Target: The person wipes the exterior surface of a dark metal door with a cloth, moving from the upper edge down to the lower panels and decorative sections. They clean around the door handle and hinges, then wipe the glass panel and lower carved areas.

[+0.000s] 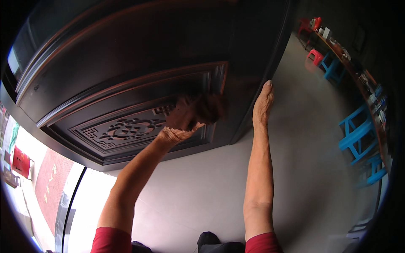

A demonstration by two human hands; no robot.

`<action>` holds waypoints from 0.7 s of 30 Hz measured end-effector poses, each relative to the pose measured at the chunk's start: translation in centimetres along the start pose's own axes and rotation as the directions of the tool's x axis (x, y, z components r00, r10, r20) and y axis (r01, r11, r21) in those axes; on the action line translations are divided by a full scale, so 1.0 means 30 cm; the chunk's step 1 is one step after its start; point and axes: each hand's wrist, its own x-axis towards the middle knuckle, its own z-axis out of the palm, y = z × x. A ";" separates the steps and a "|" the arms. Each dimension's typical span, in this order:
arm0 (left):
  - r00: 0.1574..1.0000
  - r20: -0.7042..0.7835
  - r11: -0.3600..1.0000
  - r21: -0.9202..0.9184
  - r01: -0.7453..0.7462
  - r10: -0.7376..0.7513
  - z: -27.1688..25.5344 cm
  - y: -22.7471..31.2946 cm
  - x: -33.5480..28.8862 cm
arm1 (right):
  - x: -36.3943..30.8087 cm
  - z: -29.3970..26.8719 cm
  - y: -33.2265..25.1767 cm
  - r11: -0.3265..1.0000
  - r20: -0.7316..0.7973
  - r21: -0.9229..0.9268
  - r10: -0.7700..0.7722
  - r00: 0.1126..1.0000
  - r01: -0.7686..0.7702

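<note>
- Left grip [181, 133] is closed on a bunched dark brown cloth [185, 113], blurred, in front of the lower part of the door; contact between cloth and wood cannot be told.
- Right grip [263, 105] rests at the door's free edge, thumb upward; whether its fingers clamp around it, I cannot tell.
- Around the cloth, a carved panel [130, 130] shows raised scrollwork inside stepped frames on the dark, red-edged door [147, 38].
- Below the door lies a pale grey floor [190, 185], with dark shoes [208, 239] near the lower rim.
- Farther right, blue stools [358, 135] and a red stool [314, 57] stand beside a cluttered long table [338, 52].
- Far left, a reddish mat [51, 185] lies in bright light.
</note>
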 end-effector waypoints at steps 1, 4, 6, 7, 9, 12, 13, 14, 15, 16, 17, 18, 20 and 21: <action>0.999 -0.044 1.000 -0.025 -0.016 0.015 0.043 -0.011 -0.048 | -0.008 0.009 -0.004 1.000 0.019 0.004 0.010 1.000 -0.010; 0.993 -0.079 0.994 -0.056 -0.095 0.090 0.149 -0.030 -0.171 | -0.005 0.018 -0.002 1.000 0.015 0.005 0.004 1.000 -0.004; 0.994 0.048 0.993 -0.069 -0.098 0.101 0.189 -0.027 -0.251 | -0.004 0.022 0.009 1.000 -0.037 -0.011 -0.030 0.999 0.029; 0.982 0.177 0.997 -0.064 -0.052 0.063 0.199 -0.025 -0.263 | -0.004 0.023 0.011 0.999 -0.036 -0.020 -0.030 0.999 0.029; 0.907 0.421 0.999 -0.036 0.035 -0.017 0.226 -0.019 -0.278 | -0.003 0.012 0.001 0.999 -0.034 -0.035 -0.031 0.999 0.030; 0.672 0.727 0.987 0.052 0.153 -0.143 0.242 -0.021 -0.307 | -0.010 0.004 -0.023 0.997 0.075 -0.035 0.065 0.995 -0.062; 0.781 0.620 0.986 -0.066 0.155 -0.081 0.237 -0.015 -0.317 | -0.012 -0.006 -0.029 0.996 0.087 -0.035 0.080 0.993 -0.078; 0.870 0.491 0.973 -0.182 0.140 -0.033 0.218 -0.011 -0.328 | -0.011 -0.009 -0.023 0.995 0.098 -0.043 0.090 0.991 -0.086; 0.938 0.346 0.951 -0.292 0.107 0.001 0.205 -0.010 -0.346 | -0.009 -0.010 -0.015 0.994 0.110 -0.050 0.100 0.989 -0.095; 0.925 0.368 0.945 -0.260 0.200 -0.095 0.198 -0.011 -0.368 | -0.005 -0.010 -0.016 0.994 0.119 -0.054 0.103 0.987 -0.098; 0.904 0.388 0.929 -0.234 0.285 -0.180 0.203 -0.011 -0.398 | -0.001 -0.018 -0.014 0.994 0.104 -0.061 0.101 0.989 -0.095; 0.875 0.406 0.906 -0.205 0.369 -0.264 0.212 -0.015 -0.435 | 0.003 -0.024 -0.010 0.993 0.090 -0.068 0.098 0.991 -0.093; 0.947 0.170 0.934 -0.190 0.302 -0.272 0.266 -0.045 -0.552 | -0.003 -0.007 -0.005 0.995 0.049 -0.062 0.087 0.995 -0.084; 0.966 0.058 0.962 -0.089 0.257 -0.253 0.306 -0.046 -0.600 | -0.006 0.012 0.004 0.996 0.018 -0.054 0.078 0.997 -0.077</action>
